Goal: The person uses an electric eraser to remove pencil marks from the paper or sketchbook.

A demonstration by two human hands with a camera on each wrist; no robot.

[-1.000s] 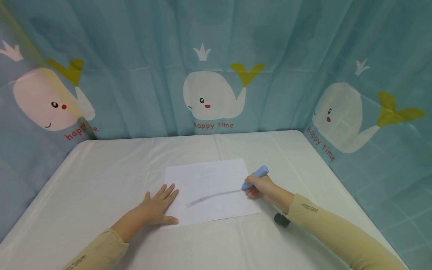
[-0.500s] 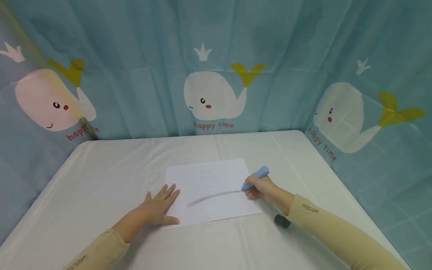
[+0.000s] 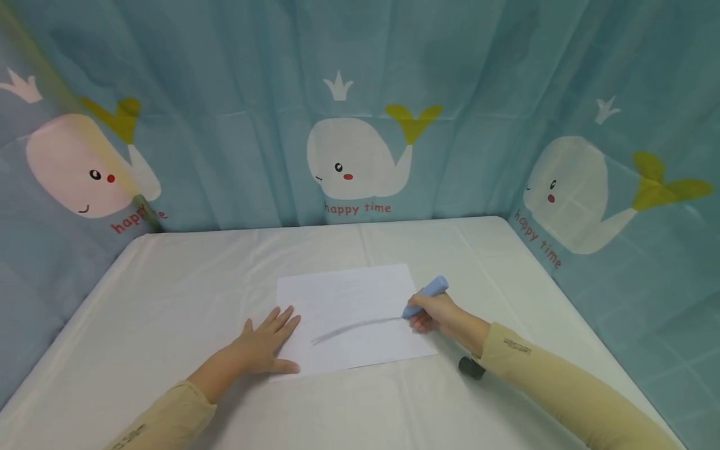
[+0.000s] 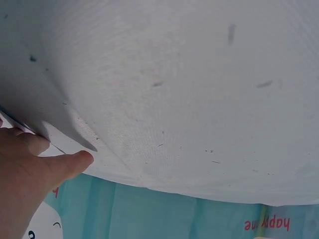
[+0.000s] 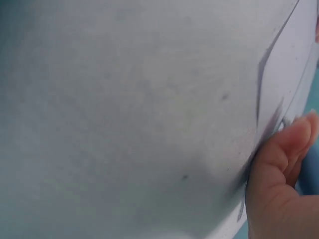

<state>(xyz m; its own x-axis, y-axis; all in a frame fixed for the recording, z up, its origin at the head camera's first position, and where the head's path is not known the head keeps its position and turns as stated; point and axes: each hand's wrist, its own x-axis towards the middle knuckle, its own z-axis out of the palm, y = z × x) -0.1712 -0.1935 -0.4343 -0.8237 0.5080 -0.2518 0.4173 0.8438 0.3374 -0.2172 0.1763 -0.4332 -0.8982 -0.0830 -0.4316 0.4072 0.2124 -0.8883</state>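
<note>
A sheet of white paper [image 3: 349, 294] lies on the table, bearing one long, slightly curved grey streak [image 3: 354, 327]. My left hand [image 3: 261, 347] rests with spread fingers on the paper's left edge; part of it shows in the left wrist view, thumb extended. At the right side of the sheet, my right hand [image 3: 441, 314] grips a blue marker [image 3: 435, 286], whose tip meets the right end of the streak. In the right wrist view the fingers hide most of the marker [image 5: 310, 169]. A short black cap-like cylinder [image 3: 471, 368] lies beside the right forearm.
A white cloth [image 3: 185, 281] covers the table. Blue curtains [image 3: 247, 156] printed with whales hang behind the far edge and along both sides. Small dark specks mark the cloth in the wrist views.
</note>
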